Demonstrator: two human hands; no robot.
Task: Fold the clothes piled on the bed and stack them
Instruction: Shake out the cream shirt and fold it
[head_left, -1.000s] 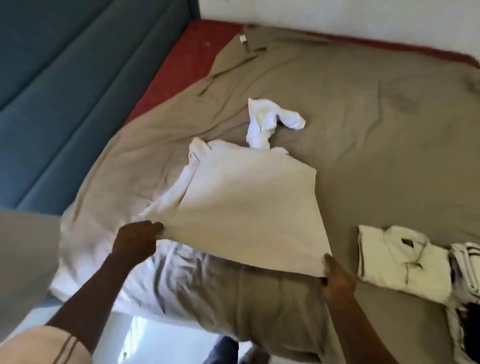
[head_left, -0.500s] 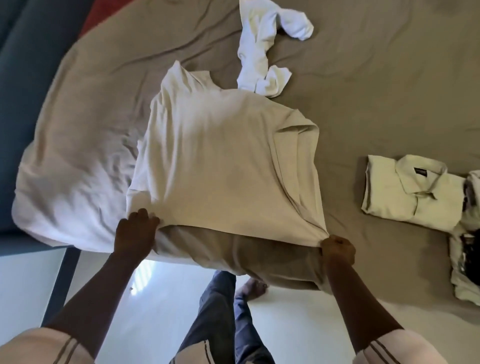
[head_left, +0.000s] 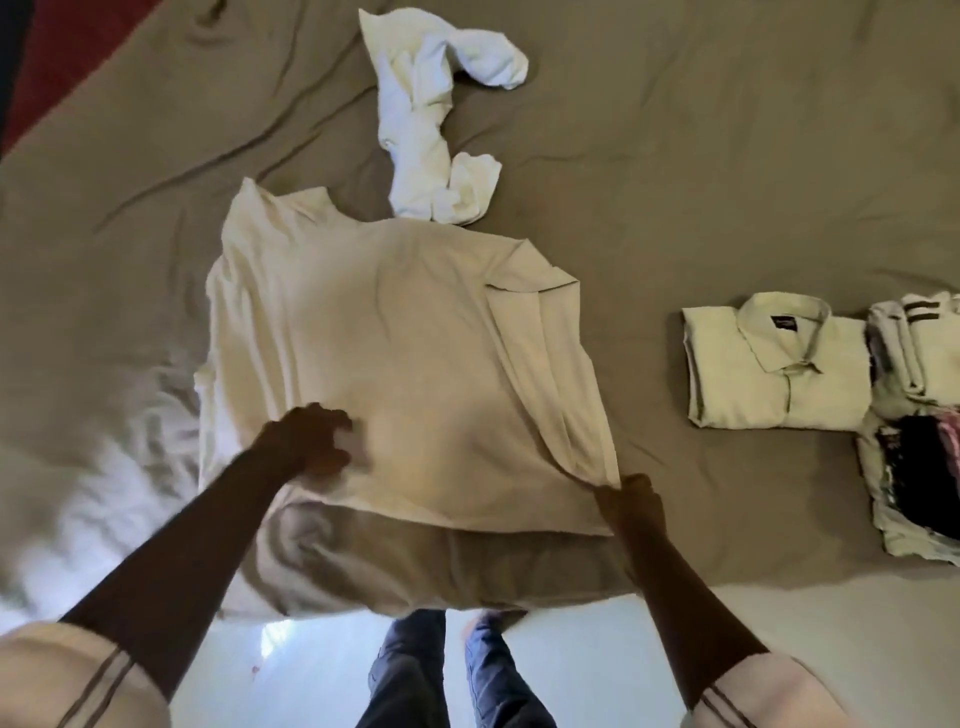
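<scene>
Beige shirt: the beige shirt (head_left: 395, 353) lies spread flat on the near part of the bed. Its hem sits at the near edge and its neck end points away. A long strip along its right side is folded over onto the body.
Right hand: the right hand (head_left: 631, 499) pinches the shirt's near right corner, with its fingers curled round the fabric at the hem.
Left hand: the left hand (head_left: 311, 441) rests on the shirt's near left part. It is blurred and its fingers look bent, so I cannot tell whether it grips the cloth or only presses it.
White garment: the white garment (head_left: 436, 130) lies crumpled and twisted just beyond the shirt's far edge, touching or nearly touching it.
Folded cream shirt: the folded cream shirt (head_left: 774, 364) lies to the right, collar up and placket showing, apart from the beige shirt.
Stack: a stack of folded clothes (head_left: 914, 415) sits at the right edge of the view, against the folded cream shirt. It has a striped piece on top and a dark patterned one nearer.
Bed sheet: the taupe bed sheet (head_left: 675, 156) is wrinkled and hangs over the near edge under the shirt.
Red strip: a red strip (head_left: 67, 52) shows at the far left corner beyond the sheet.
Floor: the pale floor (head_left: 597, 649) lies below the bed edge.
Legs: the person's legs (head_left: 405, 670), in dark blue trousers, stand against the bed.
Sleeves: the light sleeves (head_left: 78, 680), with dark stripes, end above the forearms.
</scene>
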